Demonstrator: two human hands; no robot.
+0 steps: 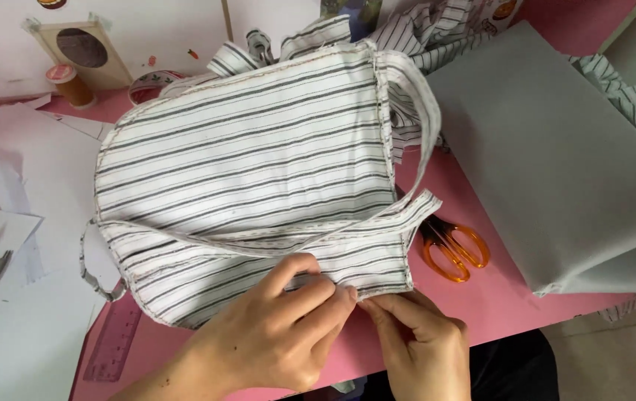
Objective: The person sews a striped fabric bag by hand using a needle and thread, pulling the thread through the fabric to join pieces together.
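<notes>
Pinching the striped fabric bag (247, 178) at its lower hem.
Gripping the edge with left hand (277, 334) and right hand (422, 345); contents hidden, orange-handled scissors (453, 249) nearby.

A white fabric bag (258, 178) banded with grey and black stripes — its seams stitched in pale thread — lies on a pink bench (481, 297). Beside it: scissors (455, 249) with translucent orange handles, a plain grey sheet (556, 163), white paper (21, 223) and a pink translucent ruler (114, 341).
</notes>
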